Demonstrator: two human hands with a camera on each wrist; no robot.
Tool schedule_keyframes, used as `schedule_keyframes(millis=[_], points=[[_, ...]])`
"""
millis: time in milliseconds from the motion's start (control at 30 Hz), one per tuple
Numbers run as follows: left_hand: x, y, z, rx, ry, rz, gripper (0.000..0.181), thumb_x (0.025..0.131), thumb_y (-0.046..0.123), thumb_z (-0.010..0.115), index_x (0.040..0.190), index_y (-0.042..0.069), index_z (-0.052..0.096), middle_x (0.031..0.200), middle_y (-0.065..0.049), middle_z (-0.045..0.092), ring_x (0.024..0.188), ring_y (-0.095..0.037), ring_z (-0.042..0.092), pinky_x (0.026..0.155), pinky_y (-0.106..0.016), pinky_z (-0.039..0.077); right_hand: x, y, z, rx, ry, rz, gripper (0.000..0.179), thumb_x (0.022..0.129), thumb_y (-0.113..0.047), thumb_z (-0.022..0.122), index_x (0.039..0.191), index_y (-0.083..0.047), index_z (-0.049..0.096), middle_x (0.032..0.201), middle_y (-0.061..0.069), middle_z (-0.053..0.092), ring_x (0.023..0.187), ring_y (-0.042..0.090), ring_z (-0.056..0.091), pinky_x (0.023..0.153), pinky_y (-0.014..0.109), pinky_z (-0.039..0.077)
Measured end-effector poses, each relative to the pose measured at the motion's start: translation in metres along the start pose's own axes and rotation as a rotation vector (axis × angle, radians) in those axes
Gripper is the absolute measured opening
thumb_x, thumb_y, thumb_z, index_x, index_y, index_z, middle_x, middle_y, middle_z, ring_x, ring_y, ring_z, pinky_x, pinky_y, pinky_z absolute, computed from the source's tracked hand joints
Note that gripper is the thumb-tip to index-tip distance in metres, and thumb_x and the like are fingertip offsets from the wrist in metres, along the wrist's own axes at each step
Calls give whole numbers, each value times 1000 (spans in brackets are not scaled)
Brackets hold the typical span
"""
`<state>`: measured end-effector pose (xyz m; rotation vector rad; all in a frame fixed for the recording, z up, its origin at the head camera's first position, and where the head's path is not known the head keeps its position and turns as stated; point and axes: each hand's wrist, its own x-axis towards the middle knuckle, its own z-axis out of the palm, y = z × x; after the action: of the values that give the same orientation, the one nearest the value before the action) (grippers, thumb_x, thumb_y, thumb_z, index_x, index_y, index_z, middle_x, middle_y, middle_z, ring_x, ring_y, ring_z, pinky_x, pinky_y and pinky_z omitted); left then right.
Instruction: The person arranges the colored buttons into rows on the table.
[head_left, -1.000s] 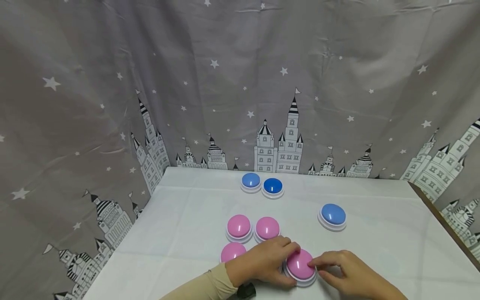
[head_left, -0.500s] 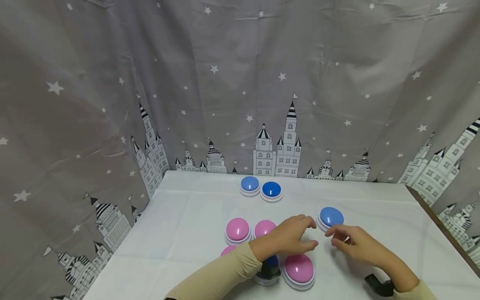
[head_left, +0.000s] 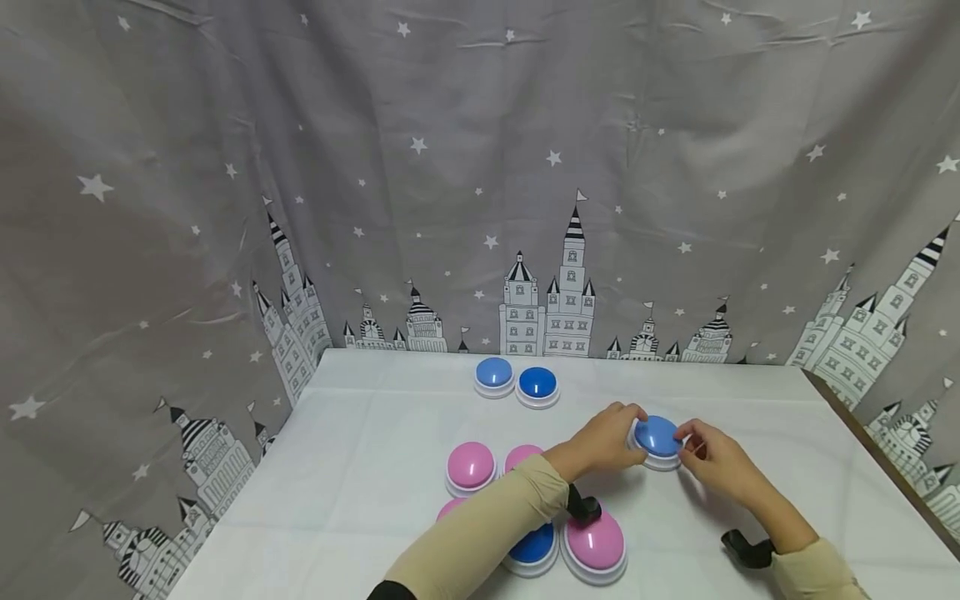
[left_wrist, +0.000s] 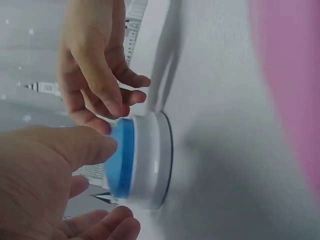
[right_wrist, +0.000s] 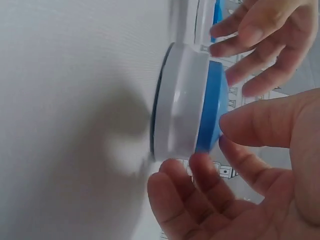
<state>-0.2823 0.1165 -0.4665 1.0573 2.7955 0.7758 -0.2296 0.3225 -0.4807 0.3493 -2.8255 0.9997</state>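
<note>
A light blue dome push button (head_left: 657, 437) on a white round base sits on the white table, between both hands. At its left side my left hand (head_left: 606, 438) spreads its thumb and fingers around the edge. My right hand (head_left: 716, 460) is at the right side, fingers loosely bent, fingertips at the blue dome. In the left wrist view, the left thumb (left_wrist: 92, 145) lies before the dome of the button (left_wrist: 142, 160). The right wrist view has the right thumb (right_wrist: 257, 122) at the dome and fingers by the base; firm contact cannot be made out.
Two blue buttons, one lighter (head_left: 493, 372) and one darker (head_left: 537, 382), stand at the back. Nearer are pink buttons (head_left: 470, 465) (head_left: 595, 540) and a dark blue button (head_left: 532, 543); the left sleeve (head_left: 487, 521) partly covers some. A grey castle-print curtain (head_left: 420, 208) hangs behind the table.
Both hands have left the front pink button and moved up to the light blue button at the right. The dark blue button beside the pink one is now uncovered.
</note>
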Motion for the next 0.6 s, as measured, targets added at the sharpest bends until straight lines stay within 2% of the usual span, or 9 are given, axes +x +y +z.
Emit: schedule_keyframes(millis=[100, 200, 400, 500, 600], points=[[8, 0, 4, 14, -21, -21, 56, 73, 27, 75, 123, 19, 50, 113, 3, 55, 100, -5, 51, 86, -18, 40, 1, 4, 2, 22, 1, -3, 28, 82, -5, 62, 108, -3, 52, 98, 13, 57, 81, 21, 57, 68, 34, 49], [13, -3, 8, 24, -22, 5, 61, 71, 26, 78, 124, 17, 49, 117, 4, 57, 106, -6, 51, 90, -18, 38, 0, 6, 4, 42, -4, -11, 32, 83, -5, 62, 112, -2, 50, 109, 21, 56, 89, 29, 59, 75, 41, 50], [20, -14, 20, 36, 31, 102, 64, 66, 27, 81, 122, 18, 52, 119, 6, 58, 108, -6, 52, 92, -16, 36, -2, 3, 6, 85, -5, -12, 35, 83, -6, 63, 116, -6, 51, 111, 22, 58, 92, 29, 59, 79, 44, 49], [22, -19, 23, 21, 39, 117, 63, 66, 29, 82, 121, 18, 52, 119, 7, 57, 109, -5, 51, 92, -16, 35, -2, 2, 5, 98, -6, -8, 36, 82, -7, 65, 116, -7, 52, 111, 20, 59, 92, 28, 59, 79, 42, 50], [21, -18, 19, 11, 20, 104, 63, 66, 31, 81, 121, 20, 52, 118, 8, 57, 107, -4, 51, 92, -17, 36, -3, -2, 2, 102, -19, -3, 37, 83, -11, 65, 118, -8, 53, 111, 19, 59, 91, 26, 59, 78, 41, 50]])
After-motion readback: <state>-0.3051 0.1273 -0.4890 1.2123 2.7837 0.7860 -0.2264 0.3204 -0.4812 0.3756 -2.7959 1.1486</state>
